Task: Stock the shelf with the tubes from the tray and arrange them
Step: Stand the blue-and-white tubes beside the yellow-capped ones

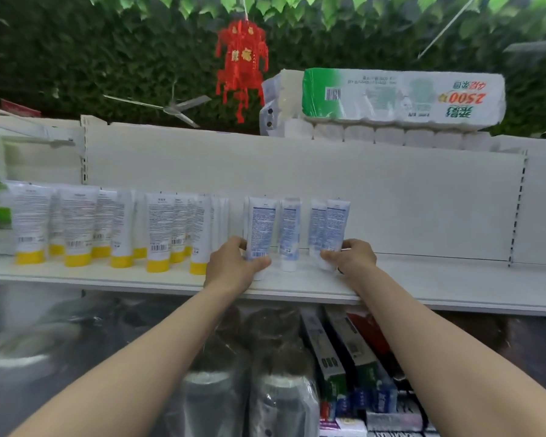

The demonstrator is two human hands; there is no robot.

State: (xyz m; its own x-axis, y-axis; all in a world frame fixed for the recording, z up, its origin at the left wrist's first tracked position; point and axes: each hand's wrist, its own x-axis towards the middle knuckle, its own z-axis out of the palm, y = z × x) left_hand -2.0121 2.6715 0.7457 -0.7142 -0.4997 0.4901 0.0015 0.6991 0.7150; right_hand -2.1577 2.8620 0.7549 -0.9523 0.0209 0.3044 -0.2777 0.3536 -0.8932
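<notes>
Several blue-printed tubes are stood cap-down on the white shelf [439,279], near its front edge. The leftmost tube [261,228] is gripped at its lower end by the left hand [234,263], with fingers and thumb curled round it. The rightmost tube [336,225] is pinched near its cap by the right hand [353,255]. The hands are held apart, and a middle tube [290,234] is seen untouched between them. Yellow-capped tubes [76,228] are ranged in rows just to the left. A pack of toilet rolls [401,96] is laid on top of the unit.

White blue-printed tubes [262,228] stand cap-down on the white shelf [423,279], beside yellow-capped tubes [76,228].
</notes>
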